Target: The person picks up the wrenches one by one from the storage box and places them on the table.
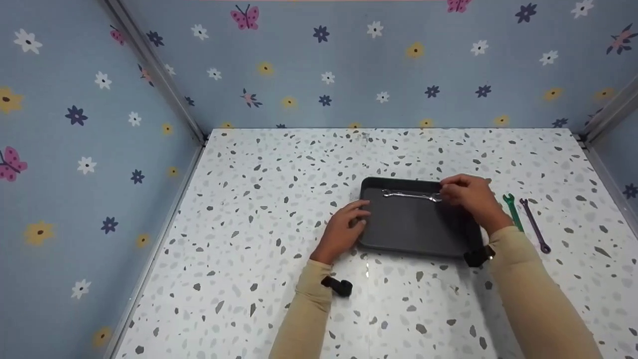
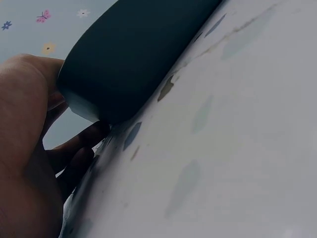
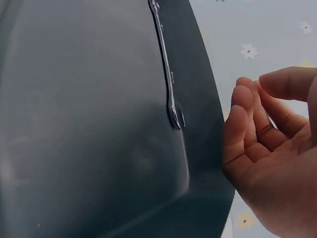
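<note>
A silver wrench (image 1: 411,195) lies in a dark grey tray (image 1: 413,224), along its back wall. In the right wrist view the same wrench (image 3: 166,59) rests where the tray floor meets that wall. My left hand (image 1: 343,229) holds the tray's left side, with fingers over the rim; in the left wrist view other fingers touch the tray's lower edge. Over the back right corner is my right hand (image 1: 471,199), near the wrench's right end. Its fingers (image 3: 237,116) are loosely bent and nothing is between them and the thumb.
To the right of the tray, a green wrench (image 1: 513,212) and a purple wrench (image 1: 536,227) lie on the speckled white table (image 1: 259,199). The right forearm partly covers the green one. Flower-patterned panels (image 1: 349,65) stand at the back and sides.
</note>
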Tool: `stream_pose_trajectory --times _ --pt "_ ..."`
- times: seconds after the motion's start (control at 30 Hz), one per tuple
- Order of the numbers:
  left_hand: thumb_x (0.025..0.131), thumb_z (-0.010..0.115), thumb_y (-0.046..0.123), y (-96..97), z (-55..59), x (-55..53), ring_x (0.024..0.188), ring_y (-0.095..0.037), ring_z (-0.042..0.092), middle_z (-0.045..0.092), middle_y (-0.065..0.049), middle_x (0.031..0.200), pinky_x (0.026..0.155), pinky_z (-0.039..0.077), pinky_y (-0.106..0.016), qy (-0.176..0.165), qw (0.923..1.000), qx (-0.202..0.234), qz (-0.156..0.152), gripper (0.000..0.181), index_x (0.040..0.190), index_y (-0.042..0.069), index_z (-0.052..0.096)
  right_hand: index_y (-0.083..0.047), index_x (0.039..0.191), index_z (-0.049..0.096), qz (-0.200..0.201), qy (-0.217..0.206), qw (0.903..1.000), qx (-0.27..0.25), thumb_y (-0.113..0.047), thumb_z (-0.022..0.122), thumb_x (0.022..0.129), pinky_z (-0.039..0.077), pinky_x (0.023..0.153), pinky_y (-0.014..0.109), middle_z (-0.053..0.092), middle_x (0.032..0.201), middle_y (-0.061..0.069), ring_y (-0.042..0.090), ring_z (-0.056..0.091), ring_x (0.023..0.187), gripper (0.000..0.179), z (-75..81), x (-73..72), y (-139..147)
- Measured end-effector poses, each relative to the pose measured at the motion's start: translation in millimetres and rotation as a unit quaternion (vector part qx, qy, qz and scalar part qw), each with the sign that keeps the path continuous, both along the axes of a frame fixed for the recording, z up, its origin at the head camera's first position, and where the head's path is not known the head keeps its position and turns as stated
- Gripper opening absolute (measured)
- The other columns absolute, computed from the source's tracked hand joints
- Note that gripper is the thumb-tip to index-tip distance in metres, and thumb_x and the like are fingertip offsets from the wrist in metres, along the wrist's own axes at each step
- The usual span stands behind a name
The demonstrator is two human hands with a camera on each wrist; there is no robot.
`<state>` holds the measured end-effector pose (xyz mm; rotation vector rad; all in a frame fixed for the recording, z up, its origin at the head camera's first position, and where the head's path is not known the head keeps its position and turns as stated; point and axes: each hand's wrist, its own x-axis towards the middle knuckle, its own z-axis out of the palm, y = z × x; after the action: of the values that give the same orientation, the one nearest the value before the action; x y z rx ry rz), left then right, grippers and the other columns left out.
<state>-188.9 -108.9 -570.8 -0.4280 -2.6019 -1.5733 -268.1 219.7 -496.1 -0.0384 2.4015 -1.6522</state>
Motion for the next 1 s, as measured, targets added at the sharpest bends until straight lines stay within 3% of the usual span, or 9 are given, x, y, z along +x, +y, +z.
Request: stream_pose_trajectory --times 0.17,0.37,0.57,0.83,1.0 --pt "0.096 0.064 0.008 0.3 3.5 -2.2 0.139 -0.008 0.04 0.054 0.003 0.147 0.117 0.03 -0.03 -0.005 1.0 -0.005 0.004 0.026 0.121 0.008 0.071 0.008 0.121 0.063 0.009 -0.006 0.9999 0.001 -0.015 0.065 0.095 0.059 0.072 0.031 0.07 0.097 0.006 0.021 0.068 0.089 0.034 -1.2 -7.7 -12.9" --pt "0.097 0.063 0.009 0.0 3.5 -2.8 0.14 -0.008 0.04 0.054 0.002 0.147 0.117 0.029 -0.031 0.002 0.9999 -0.01 0.002 0.026 0.121 0.007 0.071 0.009 0.124 0.06 0.012 -0.034 0.9994 -0.006 -0.013 0.065 0.096 0.059 0.081 0.036 0.067 0.11 0.014 0.019 0.067 0.097 0.036 -5.3 -12.5 -21.5" --pt "0.098 0.061 0.009 -4.2 1.3 1.0 0.139 -0.011 0.041 0.054 0.001 0.147 0.116 0.032 -0.032 0.01 0.9998 -0.015 0.001 0.026 0.121 0.006 0.071 0.01 0.127 0.058 0.03 -0.059 0.9977 -0.016 -0.013 0.06 0.099 0.058 0.086 0.04 0.066 0.116 0.023 0.026 0.067 0.104 0.036 -2.7 -15.1 -29.1" --pt "0.097 0.062 0.008 -1.1 1.9 -0.2 0.139 -0.009 0.041 0.054 0.001 0.147 0.117 0.029 -0.031 0.005 0.9999 -0.012 0.004 0.026 0.121 0.007 0.071 0.009 0.124 0.059 0.044 -0.058 0.9974 -0.001 -0.014 0.059 0.099 0.058 0.082 0.035 0.068 0.109 0.017 0.021 0.066 0.095 0.034 5.1 -19.6 -38.3" --pt "0.097 0.062 0.008 -1.4 1.5 0.5 0.14 -0.009 0.039 0.053 0.002 0.148 0.118 0.028 -0.033 -0.009 0.9999 -0.007 0.007 0.027 0.122 0.008 0.071 0.007 0.124 0.06 0.051 -0.055 0.9971 0.01 -0.015 0.056 0.101 0.058 0.084 0.035 0.068 0.111 0.019 0.024 0.067 0.097 0.032 2.2 -23.3 -43.2"
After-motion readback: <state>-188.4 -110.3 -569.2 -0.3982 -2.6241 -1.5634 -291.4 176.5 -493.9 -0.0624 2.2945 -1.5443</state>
